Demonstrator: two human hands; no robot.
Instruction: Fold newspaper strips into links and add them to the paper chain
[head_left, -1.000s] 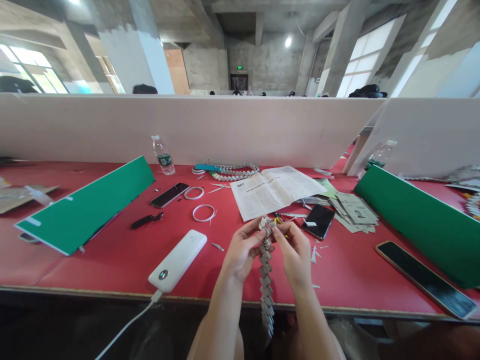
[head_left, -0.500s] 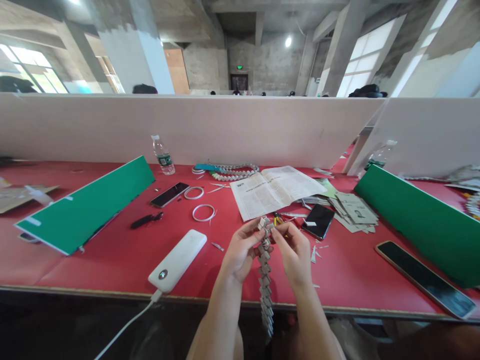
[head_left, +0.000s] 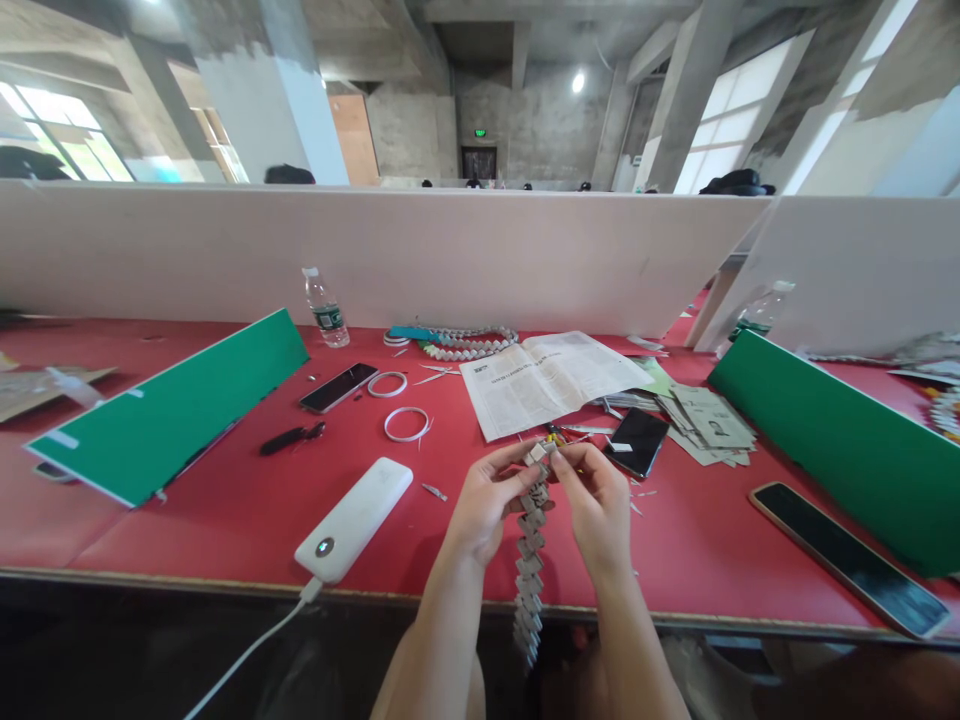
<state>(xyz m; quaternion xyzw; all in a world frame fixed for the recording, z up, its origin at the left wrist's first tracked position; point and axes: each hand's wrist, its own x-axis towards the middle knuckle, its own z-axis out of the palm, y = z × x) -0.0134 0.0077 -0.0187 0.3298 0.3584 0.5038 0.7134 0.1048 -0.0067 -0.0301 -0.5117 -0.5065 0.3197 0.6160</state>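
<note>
A folded-paper chain (head_left: 529, 560) in grey newsprint tones, zigzag along its edges, hangs from my hands down past the table's front edge. My left hand (head_left: 487, 500) is closed around its upper end, thumb across the links. Fingertips of my right hand (head_left: 598, 490) pinch the top end, where a paler folded link shows. Just behind the fingers, yellow-handled pliers (head_left: 553, 436) are partly hidden. An opened newspaper sheet (head_left: 551, 380) lies beyond both hands.
A white power bank (head_left: 356, 520) with a cable lies left, near a phone (head_left: 339, 388) and white tape rings (head_left: 406, 424). To the right are a dark phone (head_left: 637, 442), paper pieces (head_left: 709, 420) and another phone (head_left: 847, 555). Green boards (head_left: 172, 415) flank the place; a bottle (head_left: 326, 310) stands behind.
Both hands have shifted slightly right with the chain's upper end, which is now tilted. The chain's hanging lower end has swung a little to the left.
</note>
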